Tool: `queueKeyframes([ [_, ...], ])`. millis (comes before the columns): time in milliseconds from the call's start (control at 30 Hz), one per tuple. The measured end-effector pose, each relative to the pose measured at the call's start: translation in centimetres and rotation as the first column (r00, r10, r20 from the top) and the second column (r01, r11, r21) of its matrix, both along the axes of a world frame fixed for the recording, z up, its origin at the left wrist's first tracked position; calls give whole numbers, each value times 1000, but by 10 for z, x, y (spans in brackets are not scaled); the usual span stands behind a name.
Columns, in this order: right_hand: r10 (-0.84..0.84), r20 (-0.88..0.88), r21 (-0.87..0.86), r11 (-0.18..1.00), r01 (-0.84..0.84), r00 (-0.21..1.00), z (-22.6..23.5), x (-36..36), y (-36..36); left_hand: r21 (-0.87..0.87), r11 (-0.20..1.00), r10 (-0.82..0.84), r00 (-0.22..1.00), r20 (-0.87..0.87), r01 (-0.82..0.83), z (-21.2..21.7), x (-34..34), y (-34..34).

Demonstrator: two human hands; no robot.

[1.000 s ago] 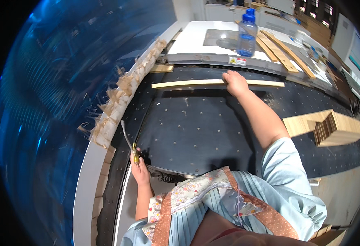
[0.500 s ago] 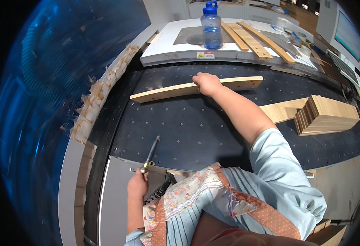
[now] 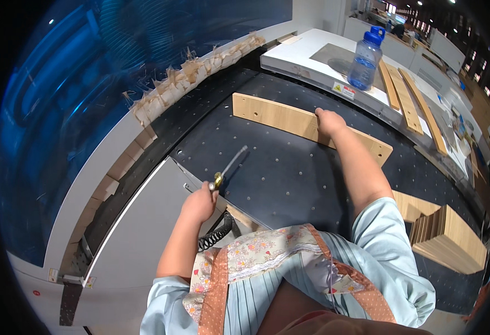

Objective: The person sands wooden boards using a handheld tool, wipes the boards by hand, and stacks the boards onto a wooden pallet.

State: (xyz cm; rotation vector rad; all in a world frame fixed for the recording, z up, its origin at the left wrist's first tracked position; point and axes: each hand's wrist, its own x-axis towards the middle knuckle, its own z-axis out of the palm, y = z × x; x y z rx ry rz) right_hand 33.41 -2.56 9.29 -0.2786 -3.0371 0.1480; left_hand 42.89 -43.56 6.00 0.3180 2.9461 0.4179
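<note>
My right hand [image 3: 331, 121] grips the upper edge of a long pale wooden board [image 3: 281, 116]. The board stands tilted on its long edge above a black worktable [image 3: 278, 173] dotted with small studs, its broad face with a few drilled holes turned toward me. Closer to my body, my left hand [image 3: 199, 204] is closed round an air blow gun [image 3: 217, 181]. Its thin nozzle points up and away over the table, toward the board but apart from it. A black coiled hose [image 3: 216, 237] hangs below that hand.
To the right, a stack of short boards [image 3: 452, 237] rests by another flat board [image 3: 408, 204]. A blue-capped water bottle [image 3: 363, 66] and several wooden strips [image 3: 405, 106] stand or lie on a white machine top beyond. Ragged tape [image 3: 200, 70] lines a blue transparent panel at left.
The board has turned so its broad, holed face shows, with my right hand still on it. My left hand has raised the blow gun nearer the board. The whole view has rotated.
</note>
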Motion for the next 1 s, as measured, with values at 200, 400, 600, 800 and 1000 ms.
queueKeyframes([
  [200,-26,-51,21,999,27,998,-6,-15,-45,-20,996,-80,990,116,83,-1,-34,21],
  [400,-112,-259,25,992,123,959,9,-17,-2,124,992,-11,997,75,2,-3,-54,1],
  [600,-3,-183,14,1000,6,983,6,-10,-15,20,1000,-15,999,33,14,6,-53,29],
  [800,-2,-87,-17,1000,0,996,-7,-10,-18,1,1000,-27,1000,6,27,-1,-60,43],
  [1000,-169,-2,108,980,168,986,2,-10,-40,2,1000,-6,999,-34,6,4,-82,68],
])
